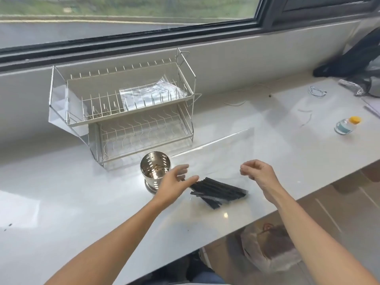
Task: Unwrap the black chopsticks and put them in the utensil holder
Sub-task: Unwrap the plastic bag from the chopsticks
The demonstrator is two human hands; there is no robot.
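A bundle of black chopsticks (219, 192) lies on the white counter, partly in clear plastic wrap. A large sheet of clear wrap (222, 149) spreads behind it towards the rack. My left hand (176, 182) hovers with straight fingers, the fingertips at the bundle's left end. Above the bundle's right end is my right hand (257, 170), fingers loosely curled; whether it pinches the thin wrap I cannot make out. The shiny perforated utensil holder (155, 169) stands upright and empty just left of my left hand.
A two-tier wire dish rack (123, 108) with a clear bag on its upper shelf stands behind the holder. A small bottle with a yellow cap (347, 125), cables and a dark bag (349, 60) lie at the right. The counter's front edge runs diagonally at lower right.
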